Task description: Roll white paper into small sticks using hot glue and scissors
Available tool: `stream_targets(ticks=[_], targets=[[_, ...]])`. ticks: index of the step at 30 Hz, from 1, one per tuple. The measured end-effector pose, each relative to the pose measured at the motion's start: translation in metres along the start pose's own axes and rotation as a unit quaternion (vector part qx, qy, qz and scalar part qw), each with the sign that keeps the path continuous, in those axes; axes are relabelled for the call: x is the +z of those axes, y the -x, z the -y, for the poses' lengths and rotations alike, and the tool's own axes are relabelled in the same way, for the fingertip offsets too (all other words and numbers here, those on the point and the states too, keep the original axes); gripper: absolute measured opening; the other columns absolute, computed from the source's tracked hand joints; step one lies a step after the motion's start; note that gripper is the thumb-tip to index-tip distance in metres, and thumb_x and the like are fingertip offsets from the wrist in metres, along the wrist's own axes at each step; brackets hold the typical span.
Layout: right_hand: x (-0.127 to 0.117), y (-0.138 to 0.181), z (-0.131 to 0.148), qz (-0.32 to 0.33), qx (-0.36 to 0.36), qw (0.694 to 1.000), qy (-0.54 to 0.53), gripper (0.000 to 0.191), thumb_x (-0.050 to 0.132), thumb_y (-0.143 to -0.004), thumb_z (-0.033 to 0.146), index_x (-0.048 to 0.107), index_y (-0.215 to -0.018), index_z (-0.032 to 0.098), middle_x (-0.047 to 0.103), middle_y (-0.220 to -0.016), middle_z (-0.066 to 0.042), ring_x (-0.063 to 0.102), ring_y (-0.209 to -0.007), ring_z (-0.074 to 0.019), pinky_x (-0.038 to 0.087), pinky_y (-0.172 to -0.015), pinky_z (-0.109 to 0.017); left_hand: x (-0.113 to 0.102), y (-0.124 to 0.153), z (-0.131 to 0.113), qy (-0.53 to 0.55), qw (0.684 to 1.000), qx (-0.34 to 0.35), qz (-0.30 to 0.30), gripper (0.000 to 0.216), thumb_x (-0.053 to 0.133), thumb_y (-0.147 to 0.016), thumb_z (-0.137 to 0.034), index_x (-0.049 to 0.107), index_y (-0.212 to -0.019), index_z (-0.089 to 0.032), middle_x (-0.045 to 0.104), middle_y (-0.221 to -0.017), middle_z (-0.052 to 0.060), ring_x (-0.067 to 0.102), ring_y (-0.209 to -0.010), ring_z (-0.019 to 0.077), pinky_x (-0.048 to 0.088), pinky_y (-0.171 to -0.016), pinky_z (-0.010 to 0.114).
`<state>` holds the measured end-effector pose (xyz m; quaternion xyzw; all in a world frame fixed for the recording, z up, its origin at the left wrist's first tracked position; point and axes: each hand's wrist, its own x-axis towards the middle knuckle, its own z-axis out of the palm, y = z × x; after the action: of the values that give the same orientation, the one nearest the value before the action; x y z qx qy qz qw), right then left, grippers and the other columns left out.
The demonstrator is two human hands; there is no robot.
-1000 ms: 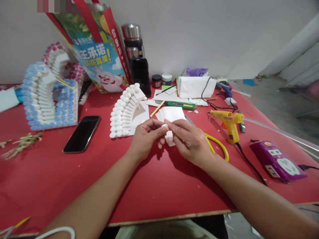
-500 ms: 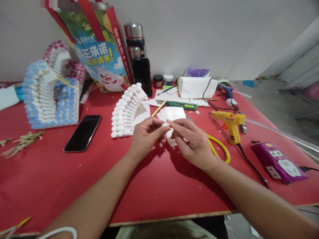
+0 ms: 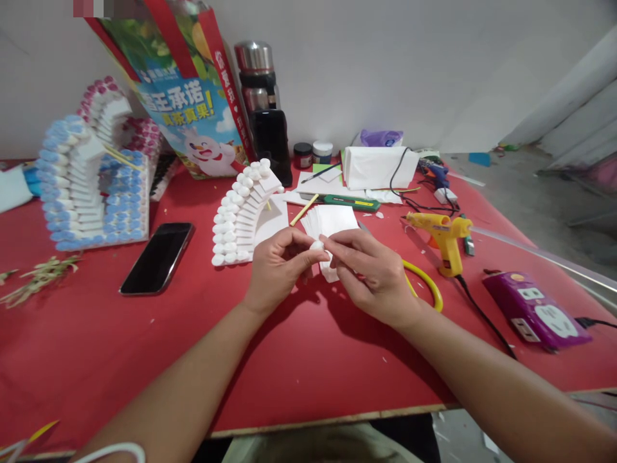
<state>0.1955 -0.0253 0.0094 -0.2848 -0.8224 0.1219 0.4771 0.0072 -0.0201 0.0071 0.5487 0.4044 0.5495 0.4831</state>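
At the left edge, dried stalks (image 3: 41,278) lie on the red table (image 3: 308,373), with a blue-and-white model (image 3: 72,193) standing above them in the frame. A black phone (image 3: 157,259) lies left of centre, and a printed bag (image 3: 212,151) stands behind it in the upper left. Next comes a white model (image 3: 234,218), its curved edge lined with rounded white pieces. Near the centre, the left hand (image 3: 279,263) has its grip closed on a small white wad (image 3: 317,245), pinched between thumb and forefinger. Behind the hands lie stacked white papers (image 3: 338,220). The right hand (image 3: 371,273) has a fingertip against the wad; I cannot tell whether its grip grasps it. Farther right are a yellow glue gun (image 3: 448,244) and, at lower right, a purple power socket (image 3: 537,312).
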Motion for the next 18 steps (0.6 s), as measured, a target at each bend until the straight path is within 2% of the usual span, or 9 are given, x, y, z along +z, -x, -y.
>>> stream_targets(ticks=[5,9,13,18], targets=[[-0.0035,0.0005,-0.0007,0.032,-0.03,0.997,0.066,0.043,0.056,-0.09,0.006,0.065,-0.131,0.013,0.068,-0.115,-0.019,0.071,-0.095,-0.0244,0.06,-0.075,-0.038,0.0,0.0016,-0.0012,-0.03,1.0,-0.002,-0.006,0.024,0.088,-0.073,-0.025,0.065,-0.074,-0.018,0.06,-0.054,-0.007,0.054,-0.037,0.0083,0.04,-0.036,0.018],[-0.0062,0.0002,-0.0006,0.04,-0.05,0.993,0.098,0.042,0.057,-0.089,0.007,0.065,-0.13,0.011,0.07,-0.114,-0.02,0.072,-0.098,-0.0273,0.062,-0.077,-0.039,-0.0003,0.002,-0.0013,-0.029,0.999,-0.014,0.006,0.023,0.088,-0.073,-0.024,0.065,-0.074,-0.018,0.062,-0.054,-0.006,0.054,-0.037,0.0077,0.043,-0.037,0.017],[-0.0074,-0.0004,0.0003,0.041,-0.045,0.993,0.099,0.039,0.057,-0.09,0.008,0.067,-0.128,0.012,0.07,-0.113,-0.019,0.072,-0.097,-0.0271,0.062,-0.077,-0.039,-0.0002,0.0006,-0.0025,0.019,0.998,-0.039,0.042,0.017,0.084,-0.078,-0.027,0.071,-0.082,-0.018,0.067,-0.06,-0.004,0.062,-0.044,0.0112,0.053,-0.043,0.021],[-0.0048,0.0002,0.0003,0.035,-0.019,0.997,0.063,0.041,0.057,-0.09,0.009,0.067,-0.129,0.015,0.069,-0.114,-0.017,0.07,-0.095,-0.0242,0.06,-0.077,-0.038,0.0001,-0.0012,-0.0039,0.028,0.998,-0.046,0.04,0.014,0.083,-0.079,-0.024,0.072,-0.084,-0.018,0.066,-0.058,-0.005,0.06,-0.041,0.0098,0.048,-0.037,0.018]])
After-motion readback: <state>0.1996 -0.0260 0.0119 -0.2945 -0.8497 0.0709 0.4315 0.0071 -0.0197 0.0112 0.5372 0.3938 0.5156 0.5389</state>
